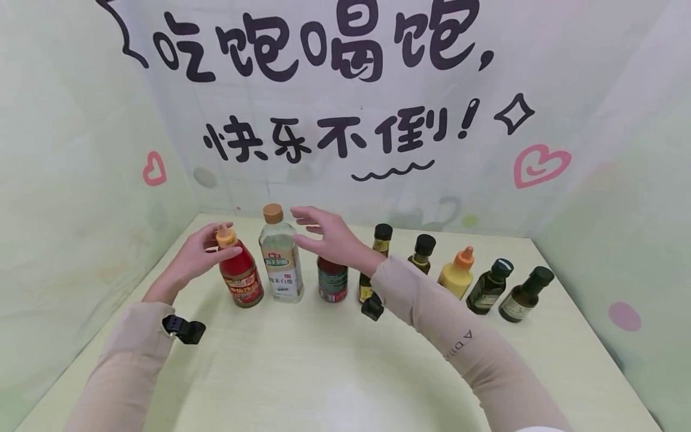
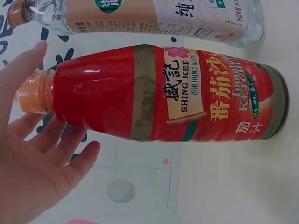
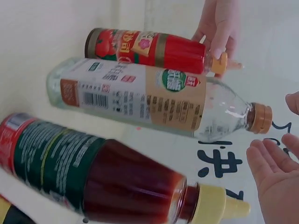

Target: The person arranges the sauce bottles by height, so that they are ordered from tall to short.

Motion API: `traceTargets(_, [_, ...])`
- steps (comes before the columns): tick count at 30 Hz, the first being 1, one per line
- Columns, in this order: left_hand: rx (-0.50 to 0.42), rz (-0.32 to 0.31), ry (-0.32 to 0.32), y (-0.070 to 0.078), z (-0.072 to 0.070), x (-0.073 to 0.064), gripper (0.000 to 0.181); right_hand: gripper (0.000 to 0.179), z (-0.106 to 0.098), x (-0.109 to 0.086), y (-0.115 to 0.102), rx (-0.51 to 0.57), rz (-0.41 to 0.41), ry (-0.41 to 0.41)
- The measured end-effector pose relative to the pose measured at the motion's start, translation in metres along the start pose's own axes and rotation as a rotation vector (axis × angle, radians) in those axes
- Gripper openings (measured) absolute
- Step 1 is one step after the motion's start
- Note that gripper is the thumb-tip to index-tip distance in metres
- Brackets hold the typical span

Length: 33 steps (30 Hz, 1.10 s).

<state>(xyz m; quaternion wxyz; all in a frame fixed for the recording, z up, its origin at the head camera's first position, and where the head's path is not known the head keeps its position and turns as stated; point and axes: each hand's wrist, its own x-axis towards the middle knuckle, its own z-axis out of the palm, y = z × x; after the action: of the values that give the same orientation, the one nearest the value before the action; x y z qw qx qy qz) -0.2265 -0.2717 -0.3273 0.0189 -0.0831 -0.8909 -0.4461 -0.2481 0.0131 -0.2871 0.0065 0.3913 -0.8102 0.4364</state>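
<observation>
A red tomato ketchup bottle (image 1: 242,279) with an orange nozzle cap stands upright at the row's left end. My left hand (image 1: 198,255) is around its cap and neck, thumb on one side and fingers loosely spread on the other; whether they touch it is unclear. Beside it stands a clear white vinegar bottle (image 1: 283,270) with an orange-brown cap (image 3: 261,118). My right hand (image 1: 329,237) hovers just right of that cap, fingers extended and apart from it. Partly behind this hand is a dark red sauce bottle (image 3: 135,182) with a yellow nozzle cap.
Rightward along the row stand a black-capped bottle (image 1: 382,234), another black-capped bottle (image 1: 424,247), a yellow squeeze bottle (image 1: 456,279) and two small dark bottles, one (image 1: 488,291) left of the other (image 1: 520,303). A printed cloth (image 1: 324,186) hangs behind the pale table (image 1: 324,372).
</observation>
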Motion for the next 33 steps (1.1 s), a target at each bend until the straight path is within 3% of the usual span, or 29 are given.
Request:
traceTargets(18, [0.043,-0.034,0.027,-0.005,-0.005,0.005,0.068,0.065,0.028,0.04,-0.01,0.074,0.19,0.014])
traceTargets(27, [0.036,-0.02,0.016,-0.002,-0.005,0.007,0.067,0.055,0.033,0.046,-0.007,0.034,0.209,0.093])
traceTargets(33, [0.035,-0.004,0.013,-0.002,-0.006,0.007,0.063,0.052,0.037,0.048,-0.006,0.047,0.21,0.096])
